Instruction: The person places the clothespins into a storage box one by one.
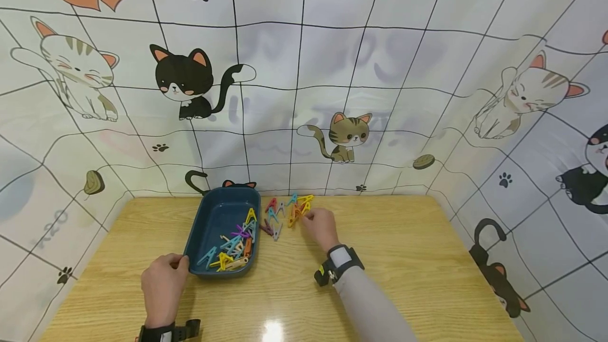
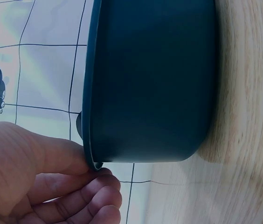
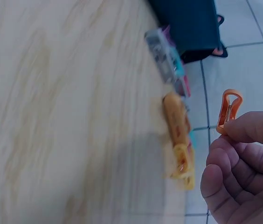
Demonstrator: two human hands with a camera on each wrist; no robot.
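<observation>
A dark blue basin (image 1: 204, 226) stands on the table, with several colourful clothespins (image 1: 233, 247) lying in its near and right part. My left hand (image 1: 163, 286) pinches the basin's near left corner; in the left wrist view the thumb lies on the rim (image 2: 89, 93) and the fingers curl beneath it. Right of the basin, my right hand (image 1: 322, 230) is beside a loose group of clothespins (image 1: 272, 215). Between its thumb and forefinger it pinches an orange clothespin (image 3: 229, 105), raised off the table in the right wrist view.
The wooden table (image 1: 394, 268) meets a cloth backdrop (image 1: 271, 110) with printed cats and grid lines right behind the basin and the loose clothespins. The backdrop also closes off the left and right sides.
</observation>
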